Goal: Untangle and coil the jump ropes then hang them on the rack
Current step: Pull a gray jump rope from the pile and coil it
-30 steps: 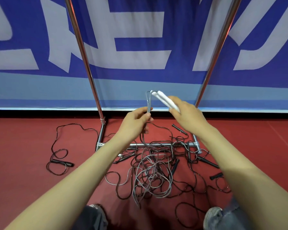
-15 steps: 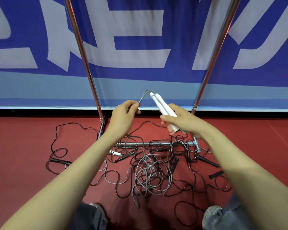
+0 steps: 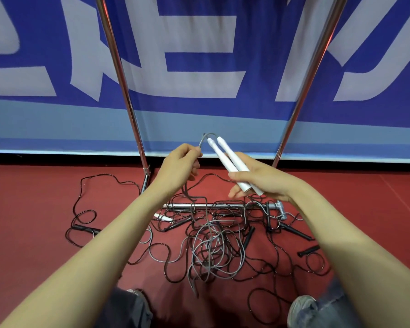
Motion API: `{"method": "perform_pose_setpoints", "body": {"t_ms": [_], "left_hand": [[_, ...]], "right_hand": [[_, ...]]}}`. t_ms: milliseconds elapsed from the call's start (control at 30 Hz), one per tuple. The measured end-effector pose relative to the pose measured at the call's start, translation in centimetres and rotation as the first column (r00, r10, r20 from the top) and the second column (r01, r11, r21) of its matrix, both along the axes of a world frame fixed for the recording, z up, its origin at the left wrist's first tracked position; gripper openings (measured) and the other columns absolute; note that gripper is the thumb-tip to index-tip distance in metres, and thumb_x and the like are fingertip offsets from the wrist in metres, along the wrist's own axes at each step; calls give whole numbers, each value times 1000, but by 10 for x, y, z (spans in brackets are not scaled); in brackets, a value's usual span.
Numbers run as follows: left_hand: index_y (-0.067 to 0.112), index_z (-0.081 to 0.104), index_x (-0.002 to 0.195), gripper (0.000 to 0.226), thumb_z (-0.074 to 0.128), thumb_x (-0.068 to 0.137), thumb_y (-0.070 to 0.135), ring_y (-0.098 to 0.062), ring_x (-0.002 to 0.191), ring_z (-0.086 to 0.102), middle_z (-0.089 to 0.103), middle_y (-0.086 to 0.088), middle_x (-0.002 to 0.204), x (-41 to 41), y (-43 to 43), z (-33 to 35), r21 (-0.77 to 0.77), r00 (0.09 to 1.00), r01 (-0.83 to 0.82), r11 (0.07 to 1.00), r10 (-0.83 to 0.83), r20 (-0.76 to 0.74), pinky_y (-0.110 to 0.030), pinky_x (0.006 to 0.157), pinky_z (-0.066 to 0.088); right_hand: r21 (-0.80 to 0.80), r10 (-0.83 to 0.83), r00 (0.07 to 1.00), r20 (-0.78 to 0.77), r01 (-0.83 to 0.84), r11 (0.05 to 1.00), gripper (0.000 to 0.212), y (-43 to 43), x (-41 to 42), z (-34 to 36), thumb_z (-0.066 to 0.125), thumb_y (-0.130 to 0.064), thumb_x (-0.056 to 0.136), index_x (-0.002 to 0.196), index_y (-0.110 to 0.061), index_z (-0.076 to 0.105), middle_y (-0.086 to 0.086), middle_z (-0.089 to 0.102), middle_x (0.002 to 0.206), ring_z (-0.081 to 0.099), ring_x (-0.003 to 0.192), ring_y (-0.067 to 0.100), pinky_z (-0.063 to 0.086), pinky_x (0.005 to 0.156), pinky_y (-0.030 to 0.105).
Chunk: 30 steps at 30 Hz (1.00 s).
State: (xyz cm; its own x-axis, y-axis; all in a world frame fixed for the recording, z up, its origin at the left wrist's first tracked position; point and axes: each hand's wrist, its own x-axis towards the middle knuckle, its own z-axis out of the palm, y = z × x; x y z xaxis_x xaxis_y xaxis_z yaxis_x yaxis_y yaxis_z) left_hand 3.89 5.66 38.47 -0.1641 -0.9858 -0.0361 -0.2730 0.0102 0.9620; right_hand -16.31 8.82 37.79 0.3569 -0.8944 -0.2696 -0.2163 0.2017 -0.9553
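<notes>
My R hand (image 3: 263, 178) gripped both white handles (image 3: 227, 159). L hand (image 3: 180, 166) pinched the grey cord (image 3: 205, 138) just left of them. Tangle (image 3: 213, 247) lay by rack base (image 3: 199, 205).

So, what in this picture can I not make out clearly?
Head view.
Top of the rack: poles run off the upper edge.
Rope count in the tangle: cords overlap.
Path of the grey cord past the left hand: hand covers it.
Middle of the white handles: right hand covers it.
</notes>
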Motion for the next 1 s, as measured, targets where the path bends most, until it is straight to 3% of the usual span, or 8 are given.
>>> {"method": "perform_pose_setpoints", "body": {"t_ms": [133, 200, 300, 500, 600, 733, 867, 1000], "left_hand": [[13, 58, 109, 28, 56, 95, 37, -17, 59, 57, 62, -3, 76, 2, -4, 0, 3, 991, 14, 1000, -13, -130, -39, 69, 52], [16, 63, 105, 20, 57, 95, 33, -17, 59, 55, 63, -7, 74, 5, -7, -4, -85, 999, 30, 996, -33, -33, -39, 70, 51], [12, 70, 97, 23, 52, 98, 28, -14, 59, 54, 59, -4, 63, 4, -6, -9, -146, 986, 90, 985, -67, 154, -30, 67, 45], [14, 60, 122, 26, 47, 100, 15, -11, 68, 57, 60, 1, 72, -2, -3, -12, -115, 968, 196, 974, -173, 184, -29, 75, 48], [19, 56, 113, 17, 44, 101, 12, -10, 68, 58, 62, -1, 75, -1, -1, -9, -111, 965, 239, 965, -223, 136, -28, 74, 46], [17, 57, 95, 20, 42, 101, 6, -4, 62, 56, 61, -3, 73, -2, -5, -7, -101, 987, 161, 982, -161, 10, -18, 71, 47], [10, 60, 99, 17, 45, 99, 3, -6, 67, 58, 67, -14, 89, 3, -12, -9, -96, 992, 122, 988, -124, -15, -21, 78, 50], [5, 64, 102, 21, 44, 99, 1, -10, 71, 59, 67, -10, 85, 2, -11, -11, -109, 994, 108, 988, -107, 13, -23, 79, 51]], "right_hand": [[-86, 127, 979, -162, -143, 986, 48, 1, -3, -2, 50, -5, 98, 133, -34, 36, 7, 58, 93, 66, 72, 14, 57, 67, 25], [-115, 147, 955, -256, -181, 977, 48, 1, -4, -5, 51, -6, 98, 137, -27, 36, 3, 55, 88, 61, 69, 10, 53, 64, 23], [-138, 150, 920, -363, -213, 967, 47, 0, -4, -9, 53, -12, 98, 137, -33, 36, -2, 53, 88, 56, 66, 9, 45, 60, 26], [-129, 157, 862, -481, -247, 960, 54, 0, -3, -16, 52, -25, 99, 143, -41, 24, -4, 55, 83, 58, 64, 8, 48, 60, 27], [-128, 145, 853, -501, -239, 963, 52, 1, -2, -17, 52, -31, 98, 138, -49, 24, -1, 57, 83, 61, 66, 11, 48, 58, 27], [-100, 150, 911, -383, -202, 974, 45, 1, -1, -11, 56, -21, 97, 136, -30, 35, 6, 57, 97, 64, 71, 16, 46, 51, 21], [-121, 122, 946, -301, -165, 979, 45, 3, -4, 0, 54, -7, 96, 137, -20, 40, 22, 61, 104, 62, 62, 0, 43, 49, 13], [-122, 124, 916, -381, -183, 975, 47, -1, -5, -3, 55, -10, 96, 136, -31, 41, 5, 62, 96, 67, 72, 10, 53, 57, 24]]}}
